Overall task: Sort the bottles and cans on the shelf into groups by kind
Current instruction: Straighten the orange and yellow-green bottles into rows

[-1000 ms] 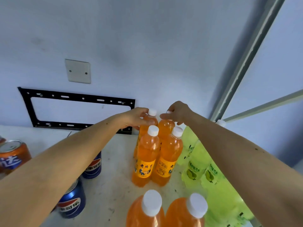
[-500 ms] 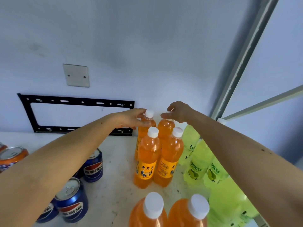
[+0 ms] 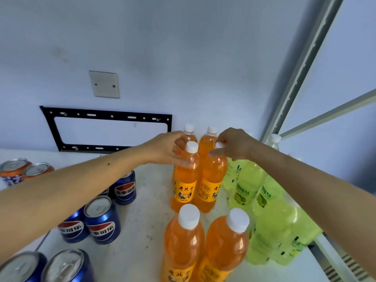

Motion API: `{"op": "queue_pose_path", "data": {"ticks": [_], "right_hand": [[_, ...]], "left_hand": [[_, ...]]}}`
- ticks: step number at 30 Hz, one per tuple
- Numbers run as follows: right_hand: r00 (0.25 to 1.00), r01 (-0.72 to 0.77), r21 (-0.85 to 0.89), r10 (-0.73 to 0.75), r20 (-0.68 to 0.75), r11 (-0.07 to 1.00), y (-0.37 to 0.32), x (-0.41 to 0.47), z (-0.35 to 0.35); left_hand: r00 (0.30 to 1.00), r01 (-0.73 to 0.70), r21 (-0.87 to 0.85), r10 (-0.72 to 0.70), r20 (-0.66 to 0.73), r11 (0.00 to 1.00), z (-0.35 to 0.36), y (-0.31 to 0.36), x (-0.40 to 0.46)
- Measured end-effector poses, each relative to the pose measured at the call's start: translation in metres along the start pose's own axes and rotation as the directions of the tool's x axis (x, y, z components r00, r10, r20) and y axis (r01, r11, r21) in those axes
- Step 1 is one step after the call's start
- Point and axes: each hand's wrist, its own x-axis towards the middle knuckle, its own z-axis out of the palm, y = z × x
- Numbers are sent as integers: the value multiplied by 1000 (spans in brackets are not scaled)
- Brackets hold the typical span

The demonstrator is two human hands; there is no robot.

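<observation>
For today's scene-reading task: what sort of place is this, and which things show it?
Probably a storage or stockroom shelf: a white shelf board against a bare wall, its slotted metal upright, and grouped orange soda bottles and blue cola cans.

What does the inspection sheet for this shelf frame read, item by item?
Surface: white shelf, scuffed and speckled.
Job's things: six orange bottles in pairs; green bottles to their right; blue cans left; orange cans far left.
Clutter: nothing seen.
Grippers: left hand grips one middle orange bottle's neck, right hand grips its neighbour's cap.
Cables: nothing seen.
Surroundings: black bracket, blank plate, shelf upright.
</observation>
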Motion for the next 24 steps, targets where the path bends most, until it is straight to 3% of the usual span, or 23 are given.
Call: {"op": "queue_pose_path", "data": {"ticks": [3,13,24], "right_hand": [[1000,16,-36,-17,-14,999,-2,1,1],[991,-45,-162,24,-133,986,-17,-5,4],[992,-45,-203,20,-123,978,-13,-15,6]], "left_hand": [[997,-10,93,3,81,996,21,-1,0],[1000,7,94,-10,27,996,34,-1,-1],[996,84,53,-84,5,995,34,2,-12]]}}
